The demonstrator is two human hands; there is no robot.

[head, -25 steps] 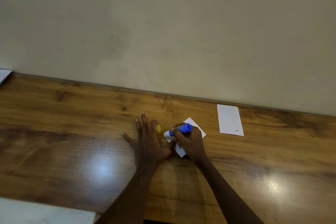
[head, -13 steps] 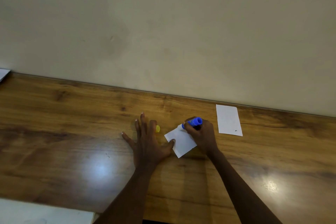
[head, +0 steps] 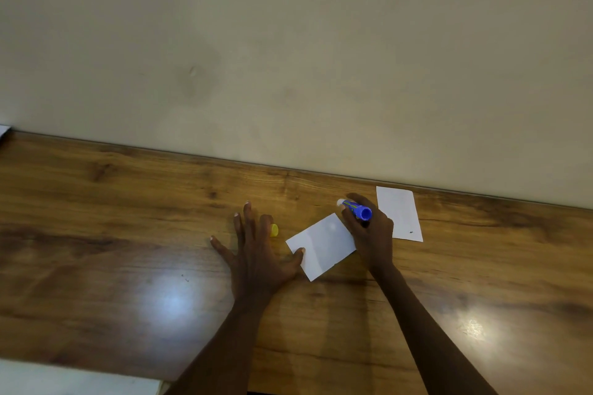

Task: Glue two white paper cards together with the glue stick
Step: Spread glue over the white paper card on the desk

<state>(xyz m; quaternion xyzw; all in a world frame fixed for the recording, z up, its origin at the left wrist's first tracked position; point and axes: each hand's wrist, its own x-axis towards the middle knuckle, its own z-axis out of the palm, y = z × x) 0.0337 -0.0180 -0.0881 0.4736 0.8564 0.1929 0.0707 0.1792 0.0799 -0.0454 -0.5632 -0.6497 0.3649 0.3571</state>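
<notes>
A white paper card (head: 322,245) lies tilted on the wooden table (head: 128,234). My left hand (head: 256,247) rests flat beside it, fingers spread, thumb tip pressing the card's left edge. My right hand (head: 369,231) grips a blue glue stick (head: 356,211), held nearly level with its white tip pointing left, just past the card's far right corner. A second white card (head: 399,213) lies to the right near the wall. The yellow cap (head: 274,230) peeks out behind my left fingers.
A beige wall (head: 288,58) rises right behind the table's far edge. Something white (head: 73,378) shows at the lower left below the table's near edge. A white paper corner (head: 4,130) sits at the far left.
My right hand has carried the glue stick from the card's left part up and to the right, off its far corner. The left hand has stayed pressed in place.
</notes>
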